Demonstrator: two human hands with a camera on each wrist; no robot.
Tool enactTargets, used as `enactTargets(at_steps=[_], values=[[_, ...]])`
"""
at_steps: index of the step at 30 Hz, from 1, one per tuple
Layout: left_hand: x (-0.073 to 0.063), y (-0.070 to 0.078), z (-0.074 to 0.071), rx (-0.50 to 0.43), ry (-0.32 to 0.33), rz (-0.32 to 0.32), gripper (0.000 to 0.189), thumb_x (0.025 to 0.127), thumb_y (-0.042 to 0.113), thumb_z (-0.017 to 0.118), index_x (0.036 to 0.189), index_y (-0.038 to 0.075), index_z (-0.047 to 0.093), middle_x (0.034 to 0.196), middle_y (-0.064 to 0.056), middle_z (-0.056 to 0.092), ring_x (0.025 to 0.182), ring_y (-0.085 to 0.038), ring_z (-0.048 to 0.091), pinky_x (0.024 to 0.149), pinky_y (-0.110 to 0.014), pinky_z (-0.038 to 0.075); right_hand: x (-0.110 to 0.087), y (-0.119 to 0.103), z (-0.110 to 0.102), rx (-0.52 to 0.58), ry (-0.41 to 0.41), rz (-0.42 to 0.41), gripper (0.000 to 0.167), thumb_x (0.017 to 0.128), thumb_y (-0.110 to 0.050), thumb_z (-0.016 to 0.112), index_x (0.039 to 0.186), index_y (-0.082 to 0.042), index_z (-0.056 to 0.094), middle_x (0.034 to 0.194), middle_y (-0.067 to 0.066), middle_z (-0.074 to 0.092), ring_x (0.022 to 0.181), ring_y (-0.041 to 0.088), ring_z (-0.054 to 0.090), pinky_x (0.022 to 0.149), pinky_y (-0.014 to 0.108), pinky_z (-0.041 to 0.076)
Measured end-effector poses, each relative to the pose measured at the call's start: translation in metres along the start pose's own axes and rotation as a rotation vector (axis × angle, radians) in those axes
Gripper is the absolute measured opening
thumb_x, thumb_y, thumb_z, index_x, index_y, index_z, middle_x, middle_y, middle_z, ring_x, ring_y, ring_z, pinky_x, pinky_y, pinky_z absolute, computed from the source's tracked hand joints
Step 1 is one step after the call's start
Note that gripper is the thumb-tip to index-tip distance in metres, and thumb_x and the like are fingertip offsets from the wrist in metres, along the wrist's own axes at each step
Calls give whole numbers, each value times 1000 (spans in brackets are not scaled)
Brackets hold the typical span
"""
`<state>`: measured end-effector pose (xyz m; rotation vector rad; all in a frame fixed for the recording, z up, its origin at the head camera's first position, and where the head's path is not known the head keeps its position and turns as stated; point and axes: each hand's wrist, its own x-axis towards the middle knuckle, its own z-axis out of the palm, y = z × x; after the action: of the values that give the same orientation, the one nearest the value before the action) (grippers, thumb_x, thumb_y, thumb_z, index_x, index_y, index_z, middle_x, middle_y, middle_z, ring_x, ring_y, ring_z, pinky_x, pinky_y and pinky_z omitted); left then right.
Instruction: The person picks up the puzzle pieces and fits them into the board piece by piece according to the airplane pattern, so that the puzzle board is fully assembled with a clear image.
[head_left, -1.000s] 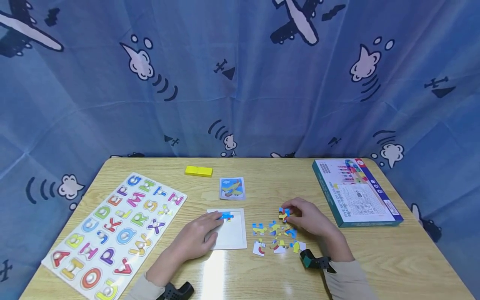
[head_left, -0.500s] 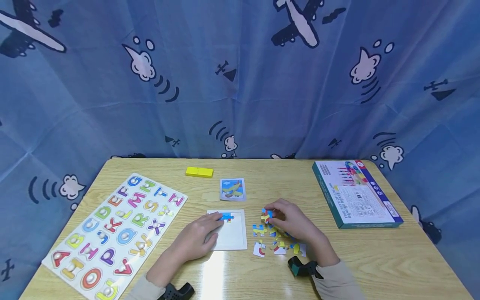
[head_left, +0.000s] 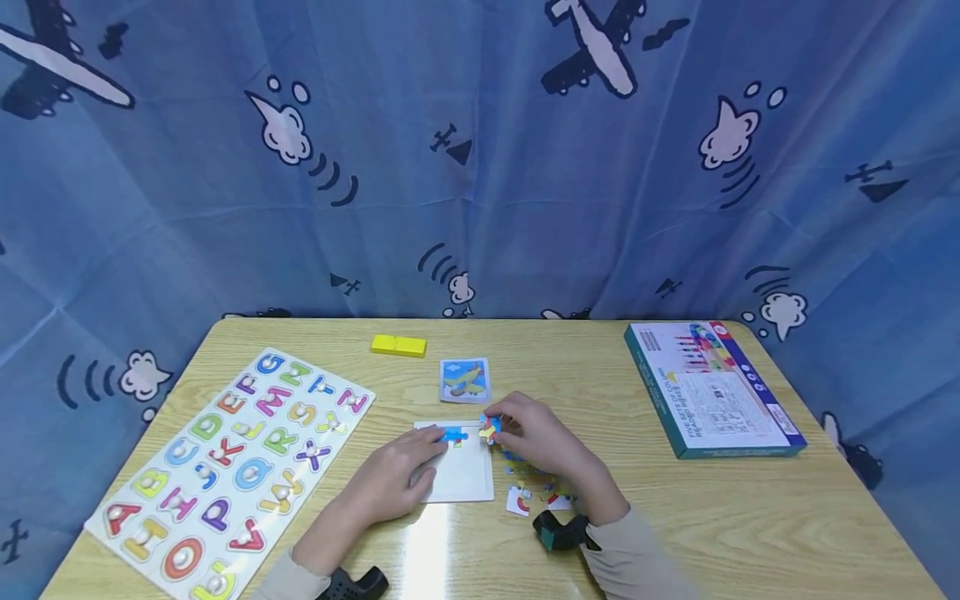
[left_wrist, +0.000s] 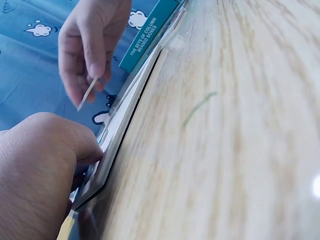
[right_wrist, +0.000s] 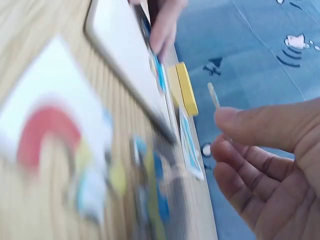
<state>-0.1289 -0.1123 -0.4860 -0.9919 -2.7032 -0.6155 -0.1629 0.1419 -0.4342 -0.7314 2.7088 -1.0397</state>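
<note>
My right hand (head_left: 536, 437) pinches a blue, yellow and red jigsaw piece (head_left: 489, 428) between thumb and fingers. It holds the piece in the air by the upper right edge of a white puzzle tray (head_left: 461, 477); in the left wrist view the thin piece (left_wrist: 88, 94) appears edge-on. My left hand (head_left: 393, 473) rests on the tray's left side. Its fingertips touch a blue jigsaw section (head_left: 454, 434) lying near the tray's top, partly covered by them. Loose jigsaw pieces (head_left: 517, 501) lie right of the tray, several hidden under my right hand and forearm.
Behind the tray lies a picture card (head_left: 464, 380) of a yellow airplane. A yellow block (head_left: 398, 345) is further back. The alphabet board (head_left: 228, 467) covers the table's left side, and a flat box (head_left: 712, 392) lies at the right. A blue curtain (head_left: 480, 167) hangs behind.
My right hand has moved left with the pinched piece, from above the loose pieces to the tray's upper right edge. The left hand has stayed on the tray.
</note>
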Motion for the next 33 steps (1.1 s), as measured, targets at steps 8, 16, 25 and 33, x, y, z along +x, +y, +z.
enactTargets(at_steps=[8, 16, 25, 33], values=[[0, 0, 1, 3, 9, 10, 35, 87, 20, 61, 121, 10, 65, 133, -7, 58, 125, -21, 53, 108, -36, 43, 15, -11, 15, -138, -47, 13, 30, 88, -12, 66, 117, -6, 66, 102, 2, 59, 78, 12, 50, 62, 20, 44], [-1, -1, 1, 7, 21, 18, 36, 87, 20, 62, 121, 9, 65, 133, -7, 59, 125, -21, 54, 107, -36, 44, 18, -13, 25, -190, -56, 18, 29, 87, -10, 66, 116, -2, 66, 102, 5, 58, 74, 10, 48, 58, 18, 43], [-1, 0, -1, -3, 7, 5, 36, 88, 20, 61, 122, 10, 65, 134, -6, 58, 125, -20, 53, 107, -35, 44, 17, -13, 27, -225, -42, 2, 29, 87, -9, 66, 115, -2, 67, 101, 5, 56, 71, 8, 47, 56, 17, 42], [0, 0, -1, -9, 1, -2, 36, 88, 20, 60, 123, 9, 64, 134, -6, 57, 126, -20, 53, 108, -35, 43, 17, -18, 30, -264, -12, -11, 28, 86, -8, 66, 113, -2, 68, 100, 3, 57, 72, 6, 49, 56, 14, 43]])
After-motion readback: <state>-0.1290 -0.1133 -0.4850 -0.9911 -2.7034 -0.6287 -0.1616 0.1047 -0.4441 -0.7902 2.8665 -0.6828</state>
